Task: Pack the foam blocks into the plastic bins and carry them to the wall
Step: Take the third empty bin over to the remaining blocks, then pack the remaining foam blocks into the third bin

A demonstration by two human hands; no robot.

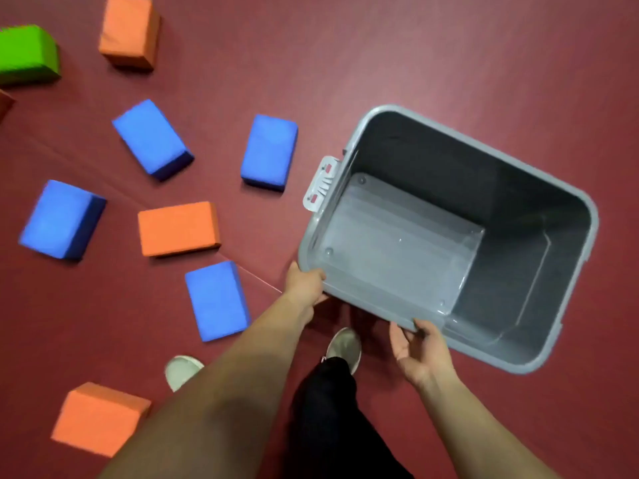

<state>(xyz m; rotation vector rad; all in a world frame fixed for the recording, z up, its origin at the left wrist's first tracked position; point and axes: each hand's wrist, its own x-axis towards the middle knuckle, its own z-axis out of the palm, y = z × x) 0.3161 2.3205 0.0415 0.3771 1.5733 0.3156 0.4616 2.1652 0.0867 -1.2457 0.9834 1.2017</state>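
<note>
A grey plastic bin (572, 202) with nothing inside it hangs tilted above the dark red floor at the right. My left hand (306, 283) grips its near rim at the left corner. My right hand (420, 350) holds the same rim further right, fingers curled under the edge. Foam blocks lie scattered on the floor to the left: several blue ones, the nearest blue block (217, 300) just left of my left forearm, an orange block (178, 228) beyond it, another orange block (98, 418) at the bottom left.
A green block (26, 53) and an orange block (129, 31) lie at the far left. A white latch (321, 184) sticks out from the bin's left side. My two shoes (344, 347) stand on the floor below the bin.
</note>
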